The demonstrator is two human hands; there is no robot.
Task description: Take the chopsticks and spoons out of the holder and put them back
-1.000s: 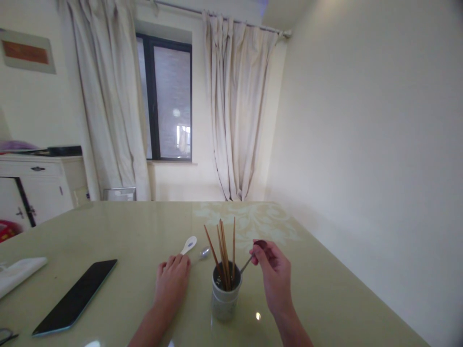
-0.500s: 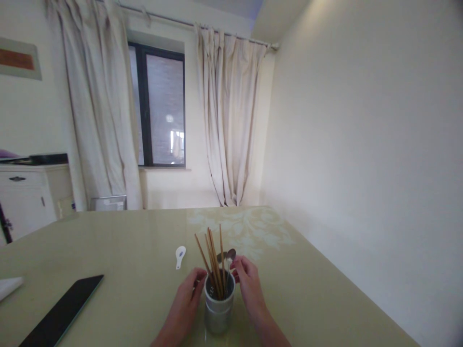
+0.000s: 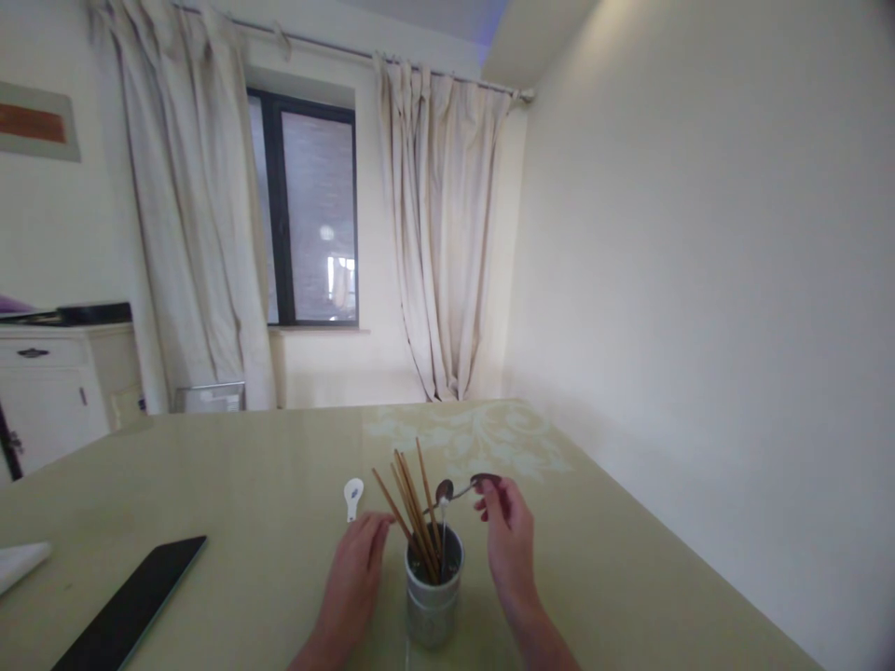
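Observation:
A grey cylindrical holder point(image 3: 433, 615) stands upright on the table, with several brown wooden chopsticks point(image 3: 412, 508) leaning in it. One metal spoon point(image 3: 444, 490) is upright among them, bowl up. My right hand point(image 3: 509, 540) pinches a second metal spoon point(image 3: 462, 492) by its bowl, above and right of the rim. That spoon lies nearly level, its handle running left behind the chopsticks; the handle's end is hidden. My left hand point(image 3: 355, 564) is left of the holder, fingers stretched toward the chopsticks; whether the fingertips touch them is unclear. A white spoon point(image 3: 352, 499) lies beyond my left hand.
A dark flat tablet-like slab point(image 3: 132, 606) lies on the table point(image 3: 266, 485) at left, beside a white object point(image 3: 20, 564) at the frame's edge. The wall point(image 3: 699, 326) runs along the table's right side. A white cabinet point(image 3: 62, 391) stands at far left.
My right hand has moved right and slightly up, bringing one spoon from upright to nearly level. My left hand has come away from the holder's rim. The holder appears slightly farther right.

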